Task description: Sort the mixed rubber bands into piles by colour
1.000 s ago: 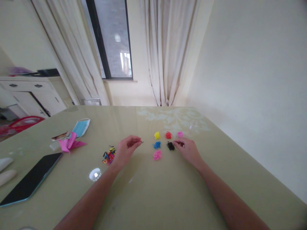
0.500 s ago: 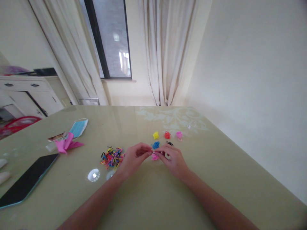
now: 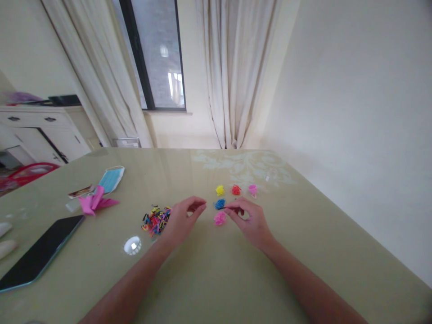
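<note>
Right fingers pinched on black band; likely light, soft, stretchy, best held by one end. Left fingers: can't tell if touching.

On the counter: main pile left of left fingers; smaller piles between and beyond left and right fingers; face mask farther left

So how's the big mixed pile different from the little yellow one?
The mixed pile has many colours, but the yellow pile has just one. The mixed pile is bigger and spread out, while the yellow pile is small and bunched up. The left hand hides part of the mixed pile; nothing covers the yellow pile. Both lie on the table.
</note>
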`<action>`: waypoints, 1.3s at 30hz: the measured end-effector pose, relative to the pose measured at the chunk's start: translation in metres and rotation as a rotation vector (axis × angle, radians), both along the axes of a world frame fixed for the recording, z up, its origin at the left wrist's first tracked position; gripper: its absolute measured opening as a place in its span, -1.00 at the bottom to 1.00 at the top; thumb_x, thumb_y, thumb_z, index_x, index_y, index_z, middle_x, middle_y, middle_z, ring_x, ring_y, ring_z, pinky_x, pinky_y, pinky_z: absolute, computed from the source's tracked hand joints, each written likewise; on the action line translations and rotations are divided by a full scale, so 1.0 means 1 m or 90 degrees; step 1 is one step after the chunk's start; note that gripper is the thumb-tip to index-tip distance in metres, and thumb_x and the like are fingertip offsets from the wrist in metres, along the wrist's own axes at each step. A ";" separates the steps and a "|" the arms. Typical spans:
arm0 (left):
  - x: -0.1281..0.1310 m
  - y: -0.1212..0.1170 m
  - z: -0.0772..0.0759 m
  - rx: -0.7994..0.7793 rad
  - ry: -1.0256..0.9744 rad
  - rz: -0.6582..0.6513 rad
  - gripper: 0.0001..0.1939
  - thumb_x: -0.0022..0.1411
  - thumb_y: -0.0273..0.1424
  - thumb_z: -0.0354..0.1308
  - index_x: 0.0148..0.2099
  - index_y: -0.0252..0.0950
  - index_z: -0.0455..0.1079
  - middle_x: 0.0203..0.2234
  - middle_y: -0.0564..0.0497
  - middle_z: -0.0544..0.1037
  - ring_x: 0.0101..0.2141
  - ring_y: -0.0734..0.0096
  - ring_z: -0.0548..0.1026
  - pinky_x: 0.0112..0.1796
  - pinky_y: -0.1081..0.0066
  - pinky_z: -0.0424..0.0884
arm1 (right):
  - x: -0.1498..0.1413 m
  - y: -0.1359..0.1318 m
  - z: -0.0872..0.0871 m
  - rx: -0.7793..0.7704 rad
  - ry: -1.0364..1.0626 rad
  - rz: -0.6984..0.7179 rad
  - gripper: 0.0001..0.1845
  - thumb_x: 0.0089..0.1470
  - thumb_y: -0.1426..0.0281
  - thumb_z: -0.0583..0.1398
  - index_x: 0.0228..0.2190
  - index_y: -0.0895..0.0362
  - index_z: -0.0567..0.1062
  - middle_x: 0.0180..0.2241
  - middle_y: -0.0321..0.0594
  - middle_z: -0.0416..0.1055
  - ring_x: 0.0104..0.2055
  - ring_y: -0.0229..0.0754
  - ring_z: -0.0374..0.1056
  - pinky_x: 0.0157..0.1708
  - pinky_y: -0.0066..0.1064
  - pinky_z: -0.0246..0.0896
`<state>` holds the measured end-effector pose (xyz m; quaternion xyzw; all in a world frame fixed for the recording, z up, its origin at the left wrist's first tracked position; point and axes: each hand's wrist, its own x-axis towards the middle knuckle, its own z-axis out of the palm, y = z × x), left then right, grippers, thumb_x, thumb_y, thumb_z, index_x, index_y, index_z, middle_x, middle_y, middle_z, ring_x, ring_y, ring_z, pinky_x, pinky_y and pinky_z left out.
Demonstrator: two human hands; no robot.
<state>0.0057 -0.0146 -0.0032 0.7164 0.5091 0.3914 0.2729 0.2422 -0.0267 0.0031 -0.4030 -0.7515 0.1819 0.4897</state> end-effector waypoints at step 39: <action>-0.050 0.031 -0.026 0.036 0.454 0.184 -0.62 0.45 -0.52 -0.13 0.07 -0.29 0.49 -0.06 -0.17 0.54 -0.17 0.20 0.59 -0.10 0.28 0.43 | 0.031 0.012 0.007 0.085 0.127 -0.092 -0.96 0.18 0.37 0.34 -0.30 0.05 0.65 -0.42 -0.27 0.51 -0.43 -0.24 0.28 -0.38 -0.36 0.24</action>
